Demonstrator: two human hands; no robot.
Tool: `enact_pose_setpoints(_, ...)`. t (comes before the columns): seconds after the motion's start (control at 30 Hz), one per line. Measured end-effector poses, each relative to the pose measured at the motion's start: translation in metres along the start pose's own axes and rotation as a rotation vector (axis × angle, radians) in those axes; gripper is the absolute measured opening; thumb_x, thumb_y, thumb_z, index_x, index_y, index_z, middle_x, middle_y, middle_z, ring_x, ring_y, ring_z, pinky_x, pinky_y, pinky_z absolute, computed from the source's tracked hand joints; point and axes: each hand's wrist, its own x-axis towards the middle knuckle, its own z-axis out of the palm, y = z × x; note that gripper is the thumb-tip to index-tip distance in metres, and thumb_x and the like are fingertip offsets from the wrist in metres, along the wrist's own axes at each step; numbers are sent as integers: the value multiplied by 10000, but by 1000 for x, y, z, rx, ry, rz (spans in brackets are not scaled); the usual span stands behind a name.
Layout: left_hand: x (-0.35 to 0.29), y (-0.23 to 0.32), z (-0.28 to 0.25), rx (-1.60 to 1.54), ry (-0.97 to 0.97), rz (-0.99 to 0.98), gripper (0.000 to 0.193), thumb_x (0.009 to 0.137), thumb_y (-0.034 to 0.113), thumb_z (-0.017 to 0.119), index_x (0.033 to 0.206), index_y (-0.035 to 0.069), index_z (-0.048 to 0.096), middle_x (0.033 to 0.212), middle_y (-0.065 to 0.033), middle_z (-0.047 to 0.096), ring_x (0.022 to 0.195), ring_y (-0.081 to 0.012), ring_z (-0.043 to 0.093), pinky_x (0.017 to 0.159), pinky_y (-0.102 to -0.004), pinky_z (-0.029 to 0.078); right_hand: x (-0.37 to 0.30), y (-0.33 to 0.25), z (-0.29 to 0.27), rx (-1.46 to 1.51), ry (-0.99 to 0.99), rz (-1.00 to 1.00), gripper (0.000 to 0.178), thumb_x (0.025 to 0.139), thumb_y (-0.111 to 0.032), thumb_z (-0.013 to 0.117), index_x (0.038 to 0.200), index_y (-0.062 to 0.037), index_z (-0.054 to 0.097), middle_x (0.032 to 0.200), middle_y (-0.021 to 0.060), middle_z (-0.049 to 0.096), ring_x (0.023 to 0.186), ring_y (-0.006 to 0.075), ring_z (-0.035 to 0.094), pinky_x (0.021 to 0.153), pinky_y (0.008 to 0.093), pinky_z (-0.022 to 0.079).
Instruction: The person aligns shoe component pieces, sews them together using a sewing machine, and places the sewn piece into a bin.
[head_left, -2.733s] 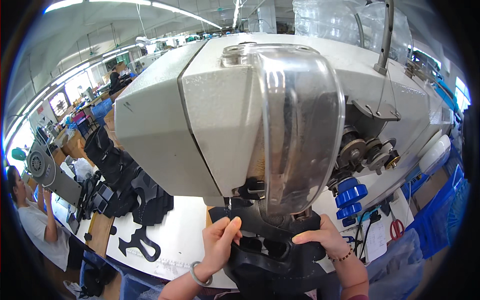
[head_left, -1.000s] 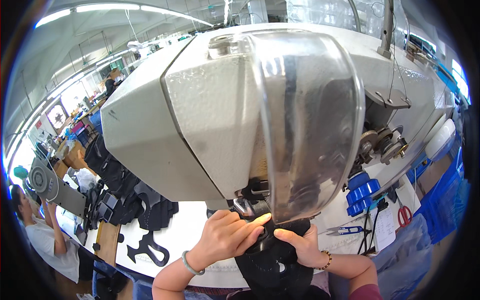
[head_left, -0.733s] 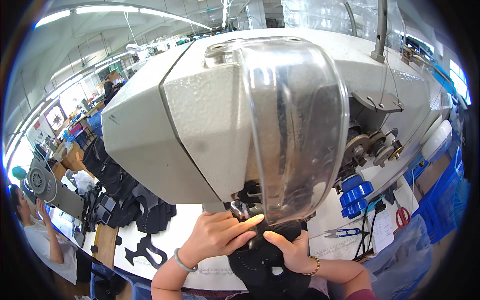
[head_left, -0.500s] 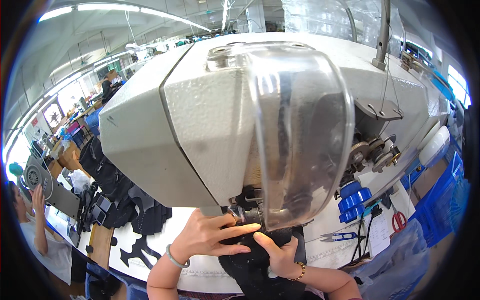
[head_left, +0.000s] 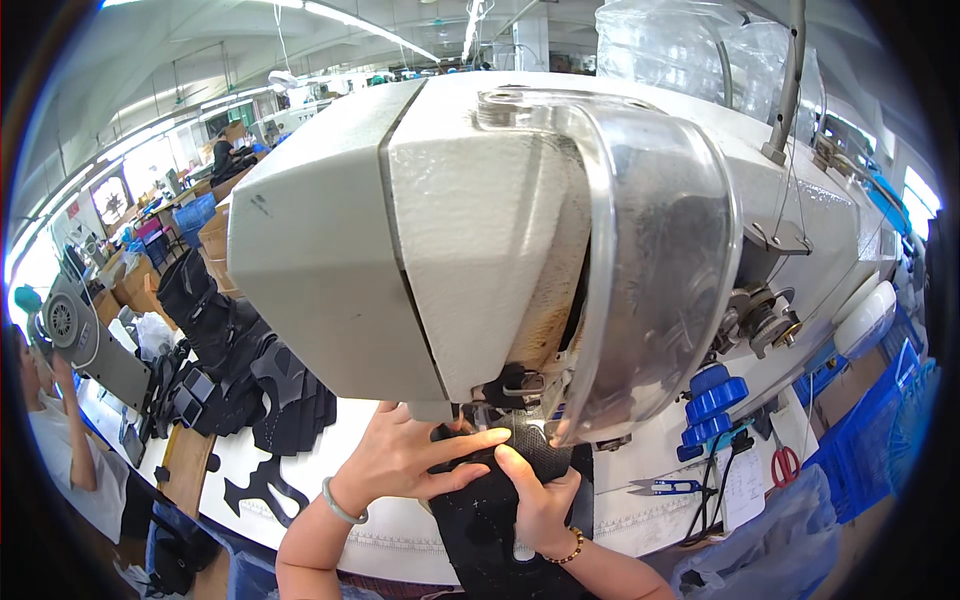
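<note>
A black fabric piece (head_left: 470,530) with a slot-like cutout lies under the head of the sewing machine (head_left: 320,270). My left hand (head_left: 385,455) rests on its left side, index finger and thumb stretched out over the cloth, the other fingers partly behind the machine head. At the right, my right hand (head_left: 545,505) has its thumb on the fabric and its fingers bent in at the edge. The two hands nearly meet just in front of the needle area. A textured black part (head_left: 545,458) shows there, and the clear guard (head_left: 650,270) partly covers the view.
Stacked black cut pieces (head_left: 290,400) and a loose black cutout (head_left: 265,490) lie left on the white table. Thread snips (head_left: 665,487), red-handled scissors (head_left: 784,462) and a blue knob (head_left: 712,405) are at right. A co-worker (head_left: 70,450) sits at far left.
The view has shifted, so the machine appears further right. Both hands have moved slightly toward the machine with the fabric, and more of the textured part shows. The co-worker's raised hand has lowered.
</note>
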Motion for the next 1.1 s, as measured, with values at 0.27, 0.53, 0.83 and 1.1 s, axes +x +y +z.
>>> enact_pose_setpoints(0.27, -3, 3, -3, 12, 147, 145, 275, 693, 167, 740, 957, 110, 687, 937, -24, 606, 860, -198, 584, 754, -337, 476, 3, -3, 11, -49, 16, -16, 75, 824, -48, 652, 856, 20, 656, 777, -8, 632, 658, 28, 537, 577, 179, 416)
enact_pose_setpoints(0.53, -1, 6, -1, 9, 108, 51, 254, 697, 105, 721, 945, 74, 678, 978, -13, 635, 865, -189, 609, 723, -311, 510, 7, 2, -2, -246, 18, -49, 261, 819, -88, 670, 591, -33, 555, 557, -73, 510, 498, -2, 397, 441, 198, 298)
enact_pose_setpoints(0.83, 4, 8, 3, 10, 71, -72, 325, 695, 58, 697, 1011, 134, 685, 960, -46, 659, 855, -217, 635, 723, -336, 516, 7, -20, -11, -230, -79, 28, 243, 832, -145, 664, 644, -15, 581, 559, -74, 501, 509, -9, 400, 439, 197, 302)
enact_pose_setpoints(1.1, 4, 10, 6, -19, 139, -95, 228, 697, 80, 700, 924, 78, 691, 955, -19, 635, 842, -193, 598, 720, -319, 500, 15, -28, -21, -367, -366, 314, 235, 833, -208, 661, 730, 2, 636, 644, 13, 634, 458, 40, 539, 378, 188, 382)
